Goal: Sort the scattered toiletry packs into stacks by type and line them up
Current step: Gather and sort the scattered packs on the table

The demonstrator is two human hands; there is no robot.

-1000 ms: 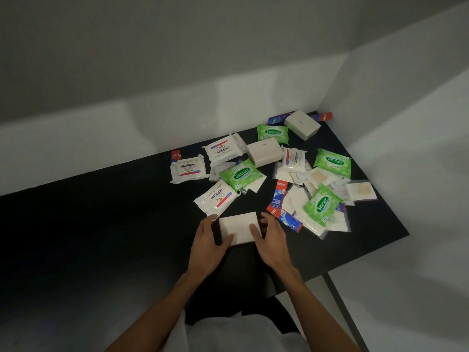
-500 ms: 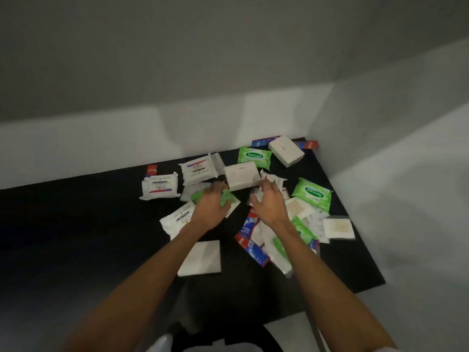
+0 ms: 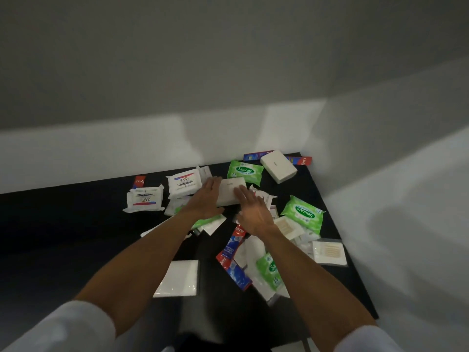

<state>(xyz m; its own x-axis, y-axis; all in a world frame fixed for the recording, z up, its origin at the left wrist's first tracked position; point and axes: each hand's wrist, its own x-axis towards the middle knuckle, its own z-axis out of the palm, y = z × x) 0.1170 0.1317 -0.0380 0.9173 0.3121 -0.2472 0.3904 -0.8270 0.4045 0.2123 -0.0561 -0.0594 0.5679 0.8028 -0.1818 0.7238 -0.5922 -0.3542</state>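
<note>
Your two hands meet on a white box [image 3: 229, 190] in the middle of the scatter on the black table [image 3: 63, 237]. Your left hand [image 3: 205, 198] lies against the box's left end, fingers stretched out along it. Your right hand [image 3: 251, 212] rests on its right part, fingers straight and a little spread across the top. Neither hand is curled round the box as far as shows; whether a thumb catches its near edge cannot be told.

Just left of the box sit two Dove packs [image 3: 184, 185], one nearer the wall, one further left. Behind the box, touching its far edge, is a green Sanicare pack [image 3: 245, 171], and beyond that, near the far corner, a second white box [image 3: 278, 166]. To the right of your right hand lies another Sanicare pack [image 3: 303, 214]. Under your right forearm a Colgate toothpaste pack [image 3: 232, 255] lies partly under a heap of clear sachets. Between your forearms, well apart from the box you touch, a flat white pack [image 3: 179, 278] lies alone.
</note>
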